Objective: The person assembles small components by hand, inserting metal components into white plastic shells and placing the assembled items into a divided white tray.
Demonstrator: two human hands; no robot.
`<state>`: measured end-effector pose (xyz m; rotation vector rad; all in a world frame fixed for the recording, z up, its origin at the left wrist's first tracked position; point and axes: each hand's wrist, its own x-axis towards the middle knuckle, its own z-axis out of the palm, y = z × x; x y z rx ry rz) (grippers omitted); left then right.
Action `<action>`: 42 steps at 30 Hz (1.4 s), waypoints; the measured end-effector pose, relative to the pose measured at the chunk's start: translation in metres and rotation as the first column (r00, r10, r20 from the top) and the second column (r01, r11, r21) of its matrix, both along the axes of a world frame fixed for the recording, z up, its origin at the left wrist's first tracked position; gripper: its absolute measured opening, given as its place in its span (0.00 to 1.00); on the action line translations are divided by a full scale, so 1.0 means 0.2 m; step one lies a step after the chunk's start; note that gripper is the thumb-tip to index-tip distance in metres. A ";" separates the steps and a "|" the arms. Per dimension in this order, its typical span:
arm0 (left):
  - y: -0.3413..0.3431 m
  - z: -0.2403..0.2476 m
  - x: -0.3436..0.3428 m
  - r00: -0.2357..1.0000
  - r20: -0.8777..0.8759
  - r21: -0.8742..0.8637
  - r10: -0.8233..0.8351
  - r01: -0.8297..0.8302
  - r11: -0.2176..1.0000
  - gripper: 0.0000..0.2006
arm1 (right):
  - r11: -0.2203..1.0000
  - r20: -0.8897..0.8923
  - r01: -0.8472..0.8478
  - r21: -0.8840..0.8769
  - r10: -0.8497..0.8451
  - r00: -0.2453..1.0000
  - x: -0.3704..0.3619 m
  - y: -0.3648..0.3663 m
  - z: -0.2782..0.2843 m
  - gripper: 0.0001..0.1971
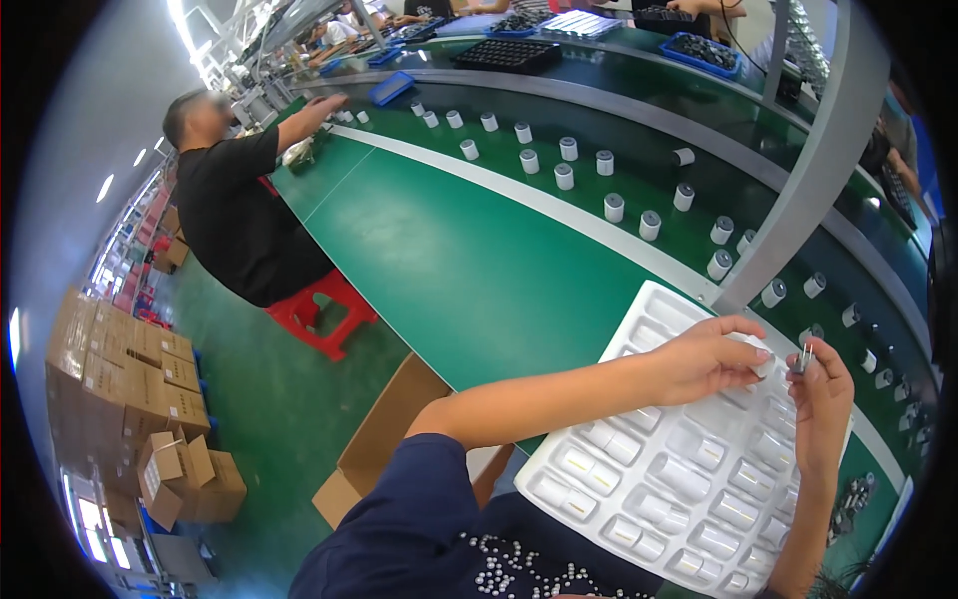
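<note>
My left hand (704, 361) reaches over the white moulded tray (654, 304), its thumb and fingers closed on a small white cylinder (762, 363) that they partly cover. Close beside it, my right hand (826, 391) is raised, pinching a small metal piece with two thin prongs (802, 357). The two held parts are near each other but look apart. Below my hands, many of the tray's pockets hold white cylinders (689, 474) lying on their sides. The tray rests at the near right end of the green workbench (449, 260), tilted in view.
White cylinders with grey tops (614, 207) stand scattered along the green conveyor (449, 103) beyond the bench. A metal post (808, 160) rises near the tray. Loose metal parts (850, 504) lie at right. An open carton (384, 439) is at left; a co-worker (239, 210) sits farther along.
</note>
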<state>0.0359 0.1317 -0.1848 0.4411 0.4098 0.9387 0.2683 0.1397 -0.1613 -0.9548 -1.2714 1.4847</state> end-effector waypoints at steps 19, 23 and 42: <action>0.02 -0.10 0.16 0.986 0.005 0.022 0.166 -0.166 0.986 0.21 | 0.694 0.287 0.110 0.712 -0.431 0.856 0.03 -0.05 -0.05 0.18; 0.13 -0.14 0.07 0.983 -0.074 0.084 0.169 -0.163 0.983 0.20 | 0.741 0.419 -0.102 0.663 -0.255 0.872 -0.07 0.13 -0.12 0.21; 0.30 -0.18 0.26 0.954 -0.295 0.128 0.060 -0.022 0.992 0.19 | 0.506 0.453 -0.226 0.832 -0.388 0.803 0.12 0.30 -0.19 0.18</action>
